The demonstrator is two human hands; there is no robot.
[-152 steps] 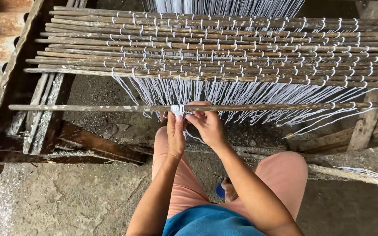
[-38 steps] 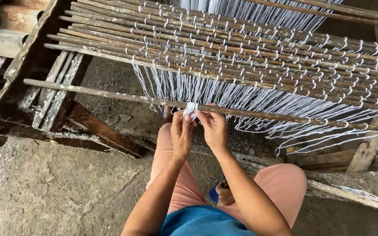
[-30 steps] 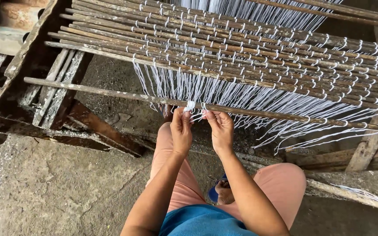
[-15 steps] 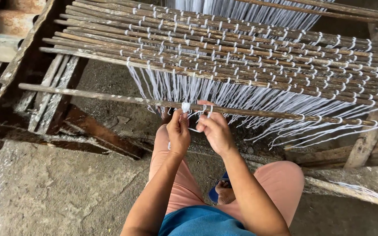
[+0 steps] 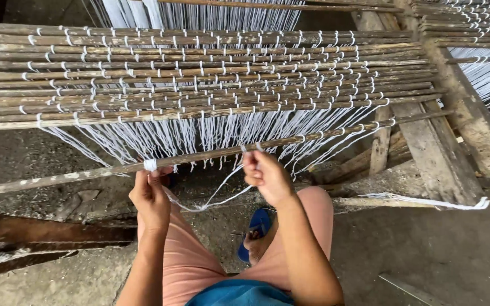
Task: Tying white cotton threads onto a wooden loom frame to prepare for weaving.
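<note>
A long wooden stick (image 5: 86, 171) lies across the near side of a rack of many sticks (image 5: 199, 73), with white cotton strings (image 5: 160, 139) hanging between them. My left hand (image 5: 151, 195) pinches a white string wrap on the near stick. My right hand (image 5: 265, 175) sits further right at the same stick, fingers closed on a white string (image 5: 211, 202) that sags in a loop between both hands.
A thick wooden frame post (image 5: 455, 113) runs diagonally at the right, with more strung sticks (image 5: 472, 28) beyond it. Rough concrete floor (image 5: 426, 249) lies below. My knees in pink shorts (image 5: 182, 266) and a blue sandal (image 5: 254, 229) are under the stick.
The view has swung to the right. My hands, close together before, have moved apart along the stick, and a loop of white string now hangs between them.
</note>
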